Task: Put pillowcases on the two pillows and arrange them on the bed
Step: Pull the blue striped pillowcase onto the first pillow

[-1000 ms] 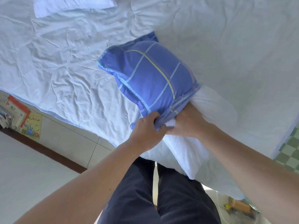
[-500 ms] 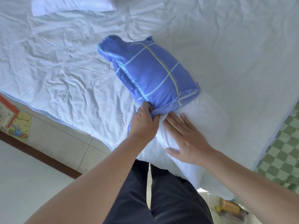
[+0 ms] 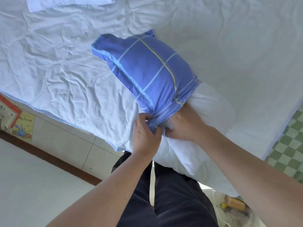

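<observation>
Bare sheet [image 3: 229,46] lies open right of the half-cased pillow [image 3: 211,105]; second pillow [image 3: 68,2] far-left.

Both forearms are bare from the near edge up to the wrists, with no sleeve, watch or band on either. The left hand [image 3: 146,135] and right hand [image 3: 185,124] wear no gloves or rings. The legs are in dark navy trousers [image 3: 172,199], plain and softly creased.
</observation>
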